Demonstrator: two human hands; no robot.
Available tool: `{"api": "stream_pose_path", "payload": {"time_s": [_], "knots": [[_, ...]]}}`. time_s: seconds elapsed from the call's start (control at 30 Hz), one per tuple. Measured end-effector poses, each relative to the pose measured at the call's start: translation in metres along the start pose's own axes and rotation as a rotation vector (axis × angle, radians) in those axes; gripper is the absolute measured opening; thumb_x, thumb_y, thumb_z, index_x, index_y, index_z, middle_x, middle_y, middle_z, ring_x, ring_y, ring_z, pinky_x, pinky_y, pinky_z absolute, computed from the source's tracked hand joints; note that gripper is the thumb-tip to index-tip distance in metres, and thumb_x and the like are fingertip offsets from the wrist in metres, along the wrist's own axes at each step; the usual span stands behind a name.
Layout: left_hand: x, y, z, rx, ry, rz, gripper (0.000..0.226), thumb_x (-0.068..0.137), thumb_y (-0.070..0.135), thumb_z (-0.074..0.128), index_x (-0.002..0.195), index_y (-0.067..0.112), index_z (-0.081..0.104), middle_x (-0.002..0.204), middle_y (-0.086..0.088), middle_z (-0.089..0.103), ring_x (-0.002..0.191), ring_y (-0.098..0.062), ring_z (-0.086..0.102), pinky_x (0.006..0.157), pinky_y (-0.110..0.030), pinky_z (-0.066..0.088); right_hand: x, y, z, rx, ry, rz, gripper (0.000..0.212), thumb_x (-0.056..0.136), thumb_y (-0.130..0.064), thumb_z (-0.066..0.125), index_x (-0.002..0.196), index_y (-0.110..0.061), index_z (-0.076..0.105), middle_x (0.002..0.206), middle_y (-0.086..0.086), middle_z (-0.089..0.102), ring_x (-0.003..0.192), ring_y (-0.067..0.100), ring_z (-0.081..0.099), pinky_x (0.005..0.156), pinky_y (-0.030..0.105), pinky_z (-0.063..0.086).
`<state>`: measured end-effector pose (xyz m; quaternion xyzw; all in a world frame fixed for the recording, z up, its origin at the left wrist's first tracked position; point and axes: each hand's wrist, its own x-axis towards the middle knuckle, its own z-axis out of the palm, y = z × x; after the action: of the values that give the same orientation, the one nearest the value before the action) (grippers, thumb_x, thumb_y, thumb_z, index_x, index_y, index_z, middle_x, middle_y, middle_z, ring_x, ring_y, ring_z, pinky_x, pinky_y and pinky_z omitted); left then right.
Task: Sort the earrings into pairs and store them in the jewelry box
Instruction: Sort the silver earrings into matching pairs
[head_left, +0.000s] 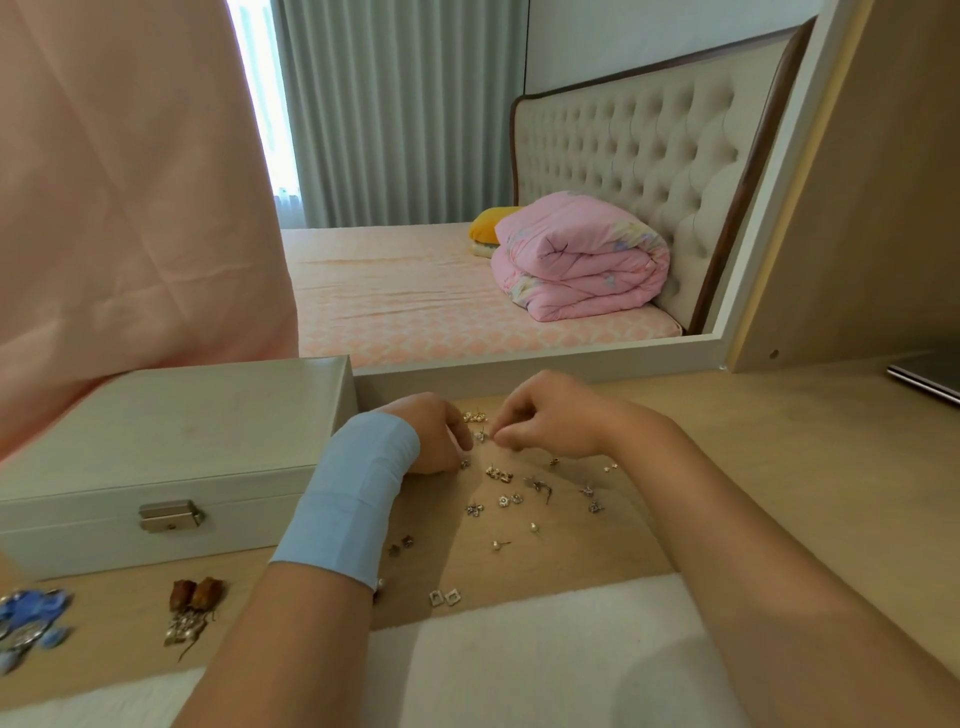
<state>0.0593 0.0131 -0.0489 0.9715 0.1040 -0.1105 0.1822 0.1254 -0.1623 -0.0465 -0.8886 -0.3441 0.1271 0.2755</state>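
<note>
Just above the table (805, 441), the fingertips (500, 437) of the right hand (550, 415) are drawn into a narrow pinch on a small stud (483, 435). Facing them, the left hand (431, 431) rests on the wood with its fingers curled under. A tiny earring (464, 462) lies at their tips, though I cannot tell whether they grip it. A blue band (353, 493) wraps the left wrist.

Loose earrings are scattered around and below the hands: a gold pair (474, 417) just beyond the fingers, another gold piece (498, 474) nearer, two pearl studs (501, 544), and a square pair (445, 597) by the table's near edge. Further left lie a brown pair (197, 595) and some blue earrings (31, 618).

Beside the left hand stands the white jewelry box (171, 441), lid closed, its metal clasp (169, 516) facing the person. Behind everything, a mirror (415, 156) reflects a bed with a folded pink quilt (582, 260)
</note>
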Motion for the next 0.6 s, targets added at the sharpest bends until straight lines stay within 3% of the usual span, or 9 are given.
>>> {"api": "stream_pose_path", "payload": {"time_s": [0.13,0.3,0.4,0.47,0.6], "knots": [[-0.001,0.004,0.003,-0.005,0.014,0.052,0.008,0.086,0.029,0.071,0.089,0.036,0.071,0.099,0.011,0.064,0.093,-0.011,0.061,0.091,-0.032,0.053,-0.011,0.017,-0.025,0.066,0.130,0.034,0.013,0.092,-0.019,0.069,0.095,-0.025,0.080,0.084,-0.007,0.077,0.069,0.005,0.063,0.067,0.024,0.052],[0.000,0.006,0.002,0.067,0.043,0.060,0.013,0.090,0.020,0.067,0.089,0.033,0.071,0.097,0.012,0.063,0.090,-0.011,0.059,0.087,-0.026,0.051,-0.027,0.045,-0.046,0.063,0.198,0.120,0.016,0.092,-0.018,0.070,0.096,-0.029,0.080,0.089,-0.012,0.077,0.090,0.005,0.070,0.082,0.025,0.055],[0.000,0.013,0.002,0.029,0.099,0.079,0.010,0.091,0.024,0.065,0.092,0.034,0.069,0.105,0.011,0.067,0.096,-0.011,0.062,0.092,-0.029,0.052,-0.037,0.059,-0.052,0.030,0.196,0.169,0.016,0.092,-0.016,0.071,0.099,-0.028,0.080,0.097,-0.012,0.075,0.094,0.001,0.068,0.078,0.016,0.048],[0.000,0.023,0.004,-0.027,0.159,0.130,0.011,0.092,0.024,0.063,0.094,0.034,0.069,0.104,0.013,0.066,0.092,-0.010,0.063,0.088,-0.029,0.054,-0.044,0.067,-0.055,0.006,0.212,0.201,0.018,0.092,-0.016,0.071,0.102,-0.028,0.080,0.101,-0.012,0.073,0.096,0.000,0.066,0.077,0.012,0.046],[0.002,0.050,0.018,-0.082,0.220,0.234,0.014,0.094,0.024,0.061,0.098,0.035,0.069,0.098,0.018,0.062,0.093,-0.009,0.060,0.086,-0.024,0.046,-0.054,0.080,-0.061,-0.029,0.188,0.285,0.028,0.090,-0.011,0.069,0.110,-0.029,0.077,0.105,-0.010,0.071,0.096,0.002,0.064,0.080,0.016,0.048]]}}
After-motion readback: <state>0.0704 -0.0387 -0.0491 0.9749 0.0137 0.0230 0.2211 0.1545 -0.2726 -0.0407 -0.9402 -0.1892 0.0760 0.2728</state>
